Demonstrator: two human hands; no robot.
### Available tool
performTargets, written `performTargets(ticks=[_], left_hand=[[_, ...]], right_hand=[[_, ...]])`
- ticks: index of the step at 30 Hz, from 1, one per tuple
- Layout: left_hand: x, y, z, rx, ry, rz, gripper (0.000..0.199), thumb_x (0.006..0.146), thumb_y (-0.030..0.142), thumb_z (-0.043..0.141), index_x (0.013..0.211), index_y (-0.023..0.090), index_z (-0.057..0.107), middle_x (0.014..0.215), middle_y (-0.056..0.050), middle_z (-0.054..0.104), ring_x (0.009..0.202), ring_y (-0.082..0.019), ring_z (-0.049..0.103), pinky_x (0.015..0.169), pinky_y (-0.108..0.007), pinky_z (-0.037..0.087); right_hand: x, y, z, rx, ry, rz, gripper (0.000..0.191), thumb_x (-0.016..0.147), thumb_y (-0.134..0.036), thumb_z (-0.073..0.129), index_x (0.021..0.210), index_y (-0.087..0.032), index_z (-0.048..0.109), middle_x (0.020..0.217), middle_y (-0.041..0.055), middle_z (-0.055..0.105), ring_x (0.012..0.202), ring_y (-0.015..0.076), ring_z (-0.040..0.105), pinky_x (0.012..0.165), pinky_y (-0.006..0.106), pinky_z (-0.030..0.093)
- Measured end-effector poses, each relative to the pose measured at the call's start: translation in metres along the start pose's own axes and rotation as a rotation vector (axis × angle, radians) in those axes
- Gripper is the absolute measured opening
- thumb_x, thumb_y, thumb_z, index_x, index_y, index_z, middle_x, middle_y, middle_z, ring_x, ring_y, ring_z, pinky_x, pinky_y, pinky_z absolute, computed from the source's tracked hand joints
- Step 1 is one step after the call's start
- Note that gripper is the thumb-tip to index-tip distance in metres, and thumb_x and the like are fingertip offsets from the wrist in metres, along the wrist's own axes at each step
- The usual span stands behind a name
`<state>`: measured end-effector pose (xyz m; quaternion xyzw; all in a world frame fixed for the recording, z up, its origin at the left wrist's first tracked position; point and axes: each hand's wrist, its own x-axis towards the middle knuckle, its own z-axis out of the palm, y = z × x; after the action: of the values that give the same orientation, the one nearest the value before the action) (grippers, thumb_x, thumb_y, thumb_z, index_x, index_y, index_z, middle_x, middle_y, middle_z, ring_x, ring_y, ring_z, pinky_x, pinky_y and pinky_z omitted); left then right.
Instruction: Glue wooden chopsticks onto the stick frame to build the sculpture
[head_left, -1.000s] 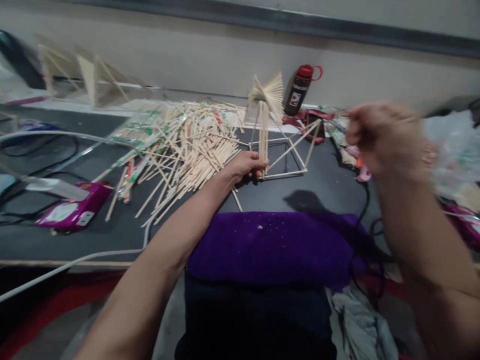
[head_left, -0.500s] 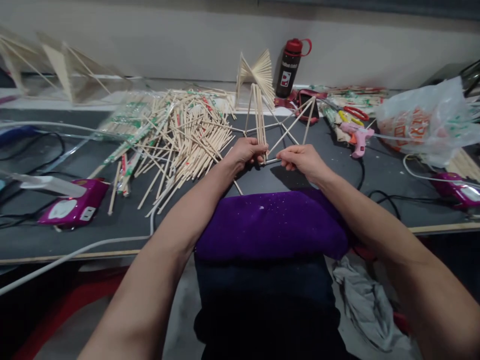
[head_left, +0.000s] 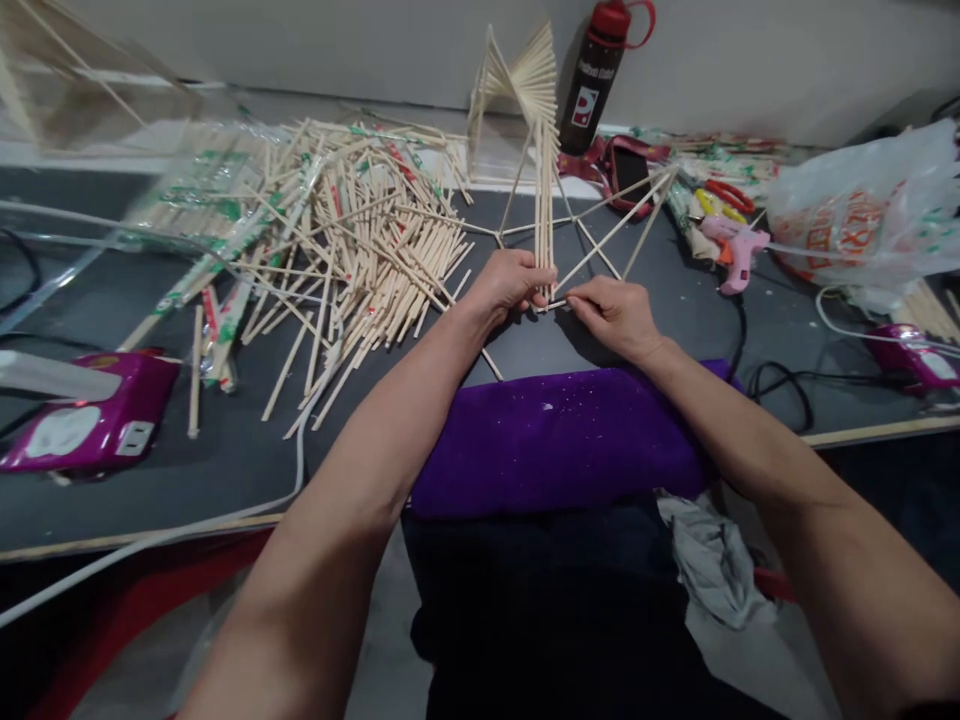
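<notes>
Several upright wooden chopsticks [head_left: 544, 210] stand side by side, and my left hand [head_left: 516, 280] is closed around their lower ends. They belong to, or stand against, an open frame of chopsticks [head_left: 615, 232] spreading to the right on the table. Close by, my right hand [head_left: 616, 312] pinches the end of a short pale stick [head_left: 557, 304] lying across the foot of the bundle. Its fingertips hide that end. A large heap of loose chopsticks [head_left: 397, 240] lies left of my left hand.
Behind stands a fanned chopstick model [head_left: 517, 80] beside a dark bottle [head_left: 592, 80] with a red lid. To the right are a pink glue gun [head_left: 733, 248], scissors [head_left: 727, 195] and a plastic bag [head_left: 862, 200]. A purple cloth [head_left: 562, 440] lies at the front; a purple power strip [head_left: 97, 410] is left.
The view has tipped down and shifted, so most things sit higher in the picture. Both hands keep their hold at the foot of the chopsticks, with little movement between them.
</notes>
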<state>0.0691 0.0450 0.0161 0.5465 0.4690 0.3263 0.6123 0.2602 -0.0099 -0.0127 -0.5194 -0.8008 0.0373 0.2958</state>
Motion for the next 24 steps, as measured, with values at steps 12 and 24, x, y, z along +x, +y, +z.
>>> performTargets(ticks=[12,24], left_hand=[[0.002,0.003,-0.002,0.002,0.05,0.009,0.011,0.085,0.011,0.071,0.074,0.011,0.068,0.06,0.0,0.066,0.042,-0.004,0.056,0.037,-0.016,0.03],[0.001,0.001,-0.003,0.05,0.053,0.015,0.016,0.087,0.014,0.07,0.072,0.013,0.066,0.051,0.0,0.061,0.041,-0.004,0.056,0.037,-0.014,0.03]], right_hand=[[0.004,0.01,-0.026,0.005,0.046,0.114,0.026,0.098,-0.032,0.052,0.09,-0.023,0.076,0.095,0.0046,0.074,0.09,0.0199,0.068,0.085,0.033,0.049],[-0.027,0.174,-0.114,-0.228,0.393,0.992,0.012,0.073,-0.027,0.075,0.073,-0.019,0.067,0.078,0.0102,0.068,0.09,0.0296,0.067,0.088,0.046,0.052]])
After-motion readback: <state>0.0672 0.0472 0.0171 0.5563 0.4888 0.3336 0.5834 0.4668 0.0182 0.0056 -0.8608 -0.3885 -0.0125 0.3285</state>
